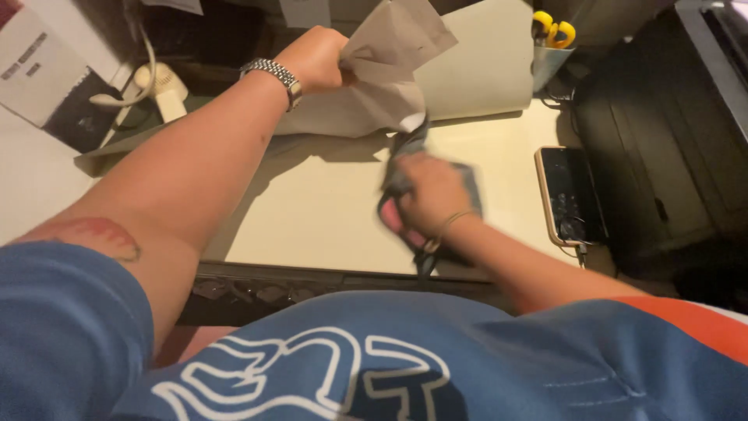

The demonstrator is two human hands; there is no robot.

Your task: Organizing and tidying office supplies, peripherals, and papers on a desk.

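gripping crumpled beige paper, left hand; cloth perhaps grey.

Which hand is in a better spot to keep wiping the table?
The right hand, probably. It presses a grey cloth flat on the cream table. The left hand is lifted, holding papers up off it.

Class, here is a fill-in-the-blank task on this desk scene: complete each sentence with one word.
1. The left hand lifts a sheet of ____.
2. The right hand presses a grey ____ on the desk.
3. The phone lies to the ____ of the right hand.

Missing words: paper; cloth; right.
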